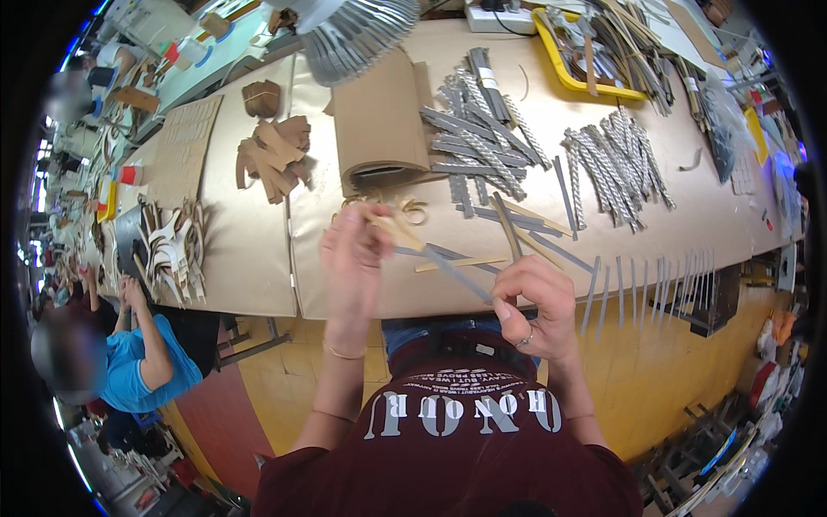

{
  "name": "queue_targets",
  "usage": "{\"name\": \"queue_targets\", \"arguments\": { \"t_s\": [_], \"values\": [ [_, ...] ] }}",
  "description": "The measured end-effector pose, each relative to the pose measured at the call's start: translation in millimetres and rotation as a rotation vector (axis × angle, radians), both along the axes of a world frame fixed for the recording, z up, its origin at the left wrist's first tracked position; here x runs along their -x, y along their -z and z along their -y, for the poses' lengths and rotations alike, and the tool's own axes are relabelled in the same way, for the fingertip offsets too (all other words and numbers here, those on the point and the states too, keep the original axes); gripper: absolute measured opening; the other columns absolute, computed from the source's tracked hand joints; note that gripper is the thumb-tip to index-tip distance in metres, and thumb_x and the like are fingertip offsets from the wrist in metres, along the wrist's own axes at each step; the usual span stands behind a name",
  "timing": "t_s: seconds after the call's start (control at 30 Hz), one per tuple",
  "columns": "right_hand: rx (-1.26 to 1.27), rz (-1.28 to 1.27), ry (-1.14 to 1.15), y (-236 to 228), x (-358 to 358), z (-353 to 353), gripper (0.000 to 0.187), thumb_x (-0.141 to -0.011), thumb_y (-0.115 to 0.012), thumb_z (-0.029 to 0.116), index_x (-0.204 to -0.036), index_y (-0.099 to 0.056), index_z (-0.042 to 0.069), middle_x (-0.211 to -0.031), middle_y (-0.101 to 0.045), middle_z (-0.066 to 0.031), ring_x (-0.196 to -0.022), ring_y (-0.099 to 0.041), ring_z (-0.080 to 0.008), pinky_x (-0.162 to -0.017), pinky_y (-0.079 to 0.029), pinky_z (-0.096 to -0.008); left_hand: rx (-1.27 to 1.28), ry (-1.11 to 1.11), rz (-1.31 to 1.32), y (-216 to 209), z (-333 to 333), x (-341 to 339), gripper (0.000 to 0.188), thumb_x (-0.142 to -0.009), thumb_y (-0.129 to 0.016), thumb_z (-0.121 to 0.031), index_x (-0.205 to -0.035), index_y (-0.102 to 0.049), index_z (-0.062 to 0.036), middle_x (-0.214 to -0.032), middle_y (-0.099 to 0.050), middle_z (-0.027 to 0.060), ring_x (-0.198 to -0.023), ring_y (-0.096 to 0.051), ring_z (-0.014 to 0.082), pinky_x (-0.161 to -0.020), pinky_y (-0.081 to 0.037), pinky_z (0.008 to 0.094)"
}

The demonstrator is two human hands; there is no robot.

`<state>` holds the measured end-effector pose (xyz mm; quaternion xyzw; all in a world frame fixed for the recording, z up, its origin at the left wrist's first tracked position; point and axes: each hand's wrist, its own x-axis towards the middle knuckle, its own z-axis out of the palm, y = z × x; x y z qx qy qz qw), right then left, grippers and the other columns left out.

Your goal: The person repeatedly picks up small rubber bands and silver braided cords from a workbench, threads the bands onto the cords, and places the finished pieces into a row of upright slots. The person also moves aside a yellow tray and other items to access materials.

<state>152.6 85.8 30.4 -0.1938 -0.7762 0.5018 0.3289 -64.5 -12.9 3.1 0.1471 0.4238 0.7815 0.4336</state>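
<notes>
My right hand [536,303] pinches the lower end of a narrow grey strip [455,273] just above the table's front edge. From the strip's other end a tan strip, like a paper backing [399,233], runs up to my left hand [355,250]. That hand is blurred by motion, its fingertips closed on the tan strip. Beneath and beyond lie loose grey strips [557,250] and flat tan strips [461,264]. Curled tan scraps [414,212] lie past my left fingers. Along the front edge to the right, several grey strips [619,295] hang in a row.
Farther back are a rolled brown sheet [379,121], a pile of grey and braided strips [482,146], braided pieces [616,168] and a yellow tray [594,84]. Brown leather-like strips [274,159] lie left. A person in a blue shirt [155,362] sits at the left.
</notes>
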Motion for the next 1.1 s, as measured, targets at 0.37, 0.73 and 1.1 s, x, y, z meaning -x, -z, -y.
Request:
{"name": "queue_targets", "arguments": {
  "t_s": [0.37, 0.73, 1.1],
  "values": [
    [0.660, -0.419, -0.395, 6.2, 21.0, 6.3, 0.016, -0.087, -0.061, 0.012, -0.081, -0.063, -0.002, -0.116, -0.063, -0.0228, -0.086, -0.065, -0.0264, -0.081, -0.053, -0.0392, -0.022, -0.100, 0.327, 34.3, 49.5, 41.2, 0.017, -0.104, -0.051, -0.023, -0.106, -0.060, -0.0088, -0.104, -0.068, 0.0103, -0.084, -0.068, 0.0117, -0.069, -0.053, 0.0225],
    [0.595, -0.374, -0.026, 4.5, -21.6, -21.1, 0.014, -0.089, -0.062, 0.001, -0.103, -0.062, 0.001, -0.109, -0.066, -0.0140, -0.088, -0.064, -0.0203, -0.074, -0.050, -0.0293, 0.141, -0.309, 0.318, 33.1, 41.0, 48.0, 0.015, -0.102, -0.050, -0.015, -0.109, -0.059, -0.0049, -0.107, -0.067, 0.0096, -0.092, -0.070, 0.0150, -0.077, -0.060, 0.0233],
    [1.268, 0.043, -0.205, 28.7, 29.8, 12.6, 0.049, -0.105, -0.045, 0.042, -0.123, -0.060, -0.001, -0.101, -0.068, -0.0073, -0.089, -0.062, -0.0125, -0.080, -0.050, -0.0277, -0.113, 0.384, 0.066, -25.4, 35.0, -17.8, 0.022, -0.101, -0.049, -0.019, -0.095, -0.054, 0.0017, -0.085, -0.066, 0.0195, -0.068, -0.068, 0.0265, -0.065, -0.059, 0.0366]
  ]
}}
